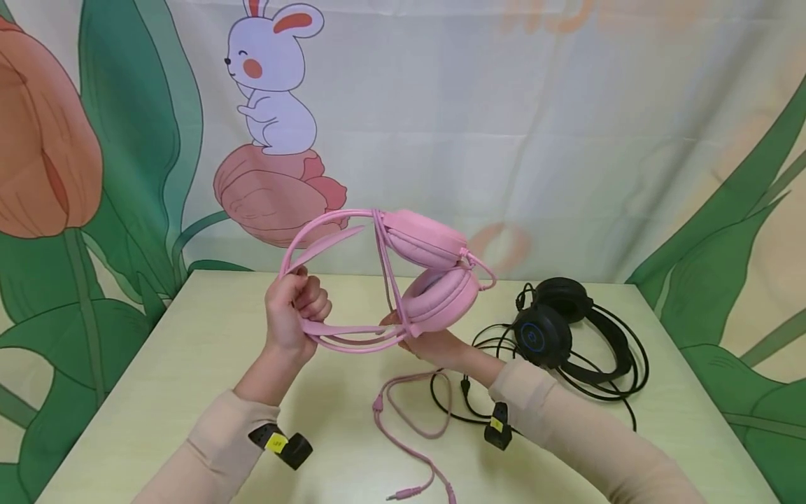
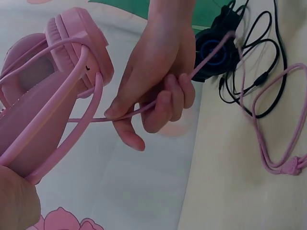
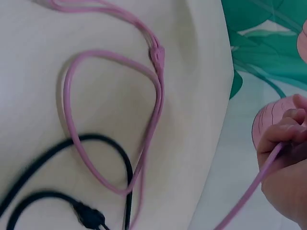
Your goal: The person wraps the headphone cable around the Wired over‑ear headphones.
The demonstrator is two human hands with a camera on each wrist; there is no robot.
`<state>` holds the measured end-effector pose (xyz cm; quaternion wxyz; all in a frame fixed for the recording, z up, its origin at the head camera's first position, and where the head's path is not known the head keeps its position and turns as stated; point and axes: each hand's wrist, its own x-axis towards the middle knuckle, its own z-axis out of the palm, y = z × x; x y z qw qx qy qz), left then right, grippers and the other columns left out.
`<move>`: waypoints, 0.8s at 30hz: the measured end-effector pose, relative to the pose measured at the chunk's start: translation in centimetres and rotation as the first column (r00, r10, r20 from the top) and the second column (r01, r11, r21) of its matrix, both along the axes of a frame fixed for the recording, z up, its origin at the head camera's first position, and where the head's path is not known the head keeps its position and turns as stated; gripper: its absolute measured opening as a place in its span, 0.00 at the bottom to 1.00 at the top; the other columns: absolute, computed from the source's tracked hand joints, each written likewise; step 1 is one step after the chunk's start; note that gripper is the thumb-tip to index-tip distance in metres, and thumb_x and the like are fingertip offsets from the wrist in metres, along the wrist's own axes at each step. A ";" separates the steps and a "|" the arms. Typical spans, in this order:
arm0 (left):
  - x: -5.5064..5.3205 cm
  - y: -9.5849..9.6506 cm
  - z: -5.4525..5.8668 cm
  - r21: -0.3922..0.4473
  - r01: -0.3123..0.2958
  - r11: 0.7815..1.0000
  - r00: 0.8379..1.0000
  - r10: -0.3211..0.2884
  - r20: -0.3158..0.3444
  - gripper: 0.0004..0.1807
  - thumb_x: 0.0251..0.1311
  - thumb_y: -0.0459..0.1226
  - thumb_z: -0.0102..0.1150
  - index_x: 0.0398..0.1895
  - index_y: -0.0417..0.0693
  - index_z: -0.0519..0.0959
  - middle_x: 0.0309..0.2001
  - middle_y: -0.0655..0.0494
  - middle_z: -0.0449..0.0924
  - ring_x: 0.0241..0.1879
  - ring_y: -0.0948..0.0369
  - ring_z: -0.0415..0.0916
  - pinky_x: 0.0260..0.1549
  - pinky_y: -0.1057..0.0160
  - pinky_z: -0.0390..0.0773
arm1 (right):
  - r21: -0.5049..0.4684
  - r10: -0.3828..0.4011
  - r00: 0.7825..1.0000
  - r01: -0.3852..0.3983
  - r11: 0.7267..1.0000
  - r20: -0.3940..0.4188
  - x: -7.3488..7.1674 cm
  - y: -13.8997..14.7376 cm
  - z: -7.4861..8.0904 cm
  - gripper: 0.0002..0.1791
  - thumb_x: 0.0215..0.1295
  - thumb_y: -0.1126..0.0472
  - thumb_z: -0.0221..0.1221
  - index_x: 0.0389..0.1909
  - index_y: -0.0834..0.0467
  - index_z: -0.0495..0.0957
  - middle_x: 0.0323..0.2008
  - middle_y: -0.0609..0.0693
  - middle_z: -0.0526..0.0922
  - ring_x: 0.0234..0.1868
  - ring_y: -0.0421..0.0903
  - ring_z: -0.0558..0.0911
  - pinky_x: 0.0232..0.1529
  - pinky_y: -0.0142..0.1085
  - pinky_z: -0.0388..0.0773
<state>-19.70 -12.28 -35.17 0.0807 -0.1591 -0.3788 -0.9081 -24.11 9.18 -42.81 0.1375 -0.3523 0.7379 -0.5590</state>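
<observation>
My left hand (image 1: 292, 311) grips the headband of a pair of pink headphones (image 1: 441, 297), raised above the table with the ear cups pointing right. A thin pink cable (image 1: 381, 259) runs across the headband beside the ear cups. Just below the lower cup is my right hand (image 1: 431, 344), partly hidden by it in the head view. The left wrist view shows that hand (image 2: 156, 91) pinching the cable between thumb and fingers. From there the cable's loose length (image 3: 69, 96) trails down to the tabletop, with a loop, a splitter and plugs.
Black headphones (image 1: 543, 334) with tangled black cords lie on the right of the pale table (image 1: 189, 364). Some black cord (image 3: 108, 139) passes under the pink loop. Behind the table hangs a printed curtain (image 1: 441, 105) with a rabbit and tulips.
</observation>
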 end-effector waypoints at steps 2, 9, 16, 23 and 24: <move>-0.1 -0.2 -0.1 0.001 -0.027 1.000 0.999 0.027 0.021 0.14 0.55 0.27 0.26 0.15 0.49 0.55 0.12 0.56 0.42 0.11 0.63 0.38 0.11 0.68 0.38 | 0.142 -0.063 0.998 0.063 0.988 -0.009 0.5 -0.2 -0.1 0.15 0.72 0.61 0.40 0.37 0.67 0.71 0.20 0.44 0.67 0.17 0.36 0.60 0.20 0.26 0.59; -0.6 -1.1 -0.8 -0.028 -0.110 0.994 0.992 0.112 0.066 0.14 0.55 0.28 0.29 0.14 0.49 0.54 0.12 0.55 0.42 0.11 0.62 0.39 0.12 0.67 0.39 | 0.291 -0.103 0.986 0.139 0.947 -0.134 2.2 -0.6 0.2 0.16 0.73 0.55 0.39 0.39 0.51 0.76 0.16 0.43 0.66 0.15 0.36 0.59 0.17 0.28 0.57; -1.0 -1.6 -1.5 -0.031 -0.186 0.982 0.974 0.188 0.123 0.14 0.55 0.28 0.30 0.13 0.47 0.55 0.12 0.55 0.43 0.12 0.61 0.38 0.12 0.67 0.39 | 0.295 -0.105 0.980 0.152 0.943 -0.170 3.2 -0.9 0.6 0.16 0.72 0.55 0.39 0.38 0.50 0.77 0.15 0.42 0.62 0.15 0.36 0.59 0.18 0.28 0.58; -1.2 -1.8 -1.4 -0.077 -0.292 0.953 0.943 0.300 0.144 0.13 0.55 0.28 0.32 0.15 0.47 0.58 0.10 0.56 0.47 0.12 0.59 0.40 0.13 0.66 0.41 | 0.312 -0.125 0.971 0.186 0.932 -0.204 3.5 -1.1 0.6 0.16 0.72 0.55 0.40 0.35 0.50 0.78 0.14 0.41 0.62 0.16 0.34 0.59 0.19 0.27 0.59; -1.3 -1.8 -1.4 -0.085 -0.307 0.948 0.936 0.317 0.151 0.12 0.55 0.28 0.33 0.15 0.47 0.59 0.10 0.57 0.48 0.12 0.59 0.40 0.13 0.65 0.41 | 0.313 -0.128 0.970 0.189 0.931 -0.205 3.5 -1.1 0.6 0.16 0.72 0.54 0.41 0.35 0.49 0.78 0.14 0.40 0.62 0.15 0.34 0.59 0.18 0.27 0.59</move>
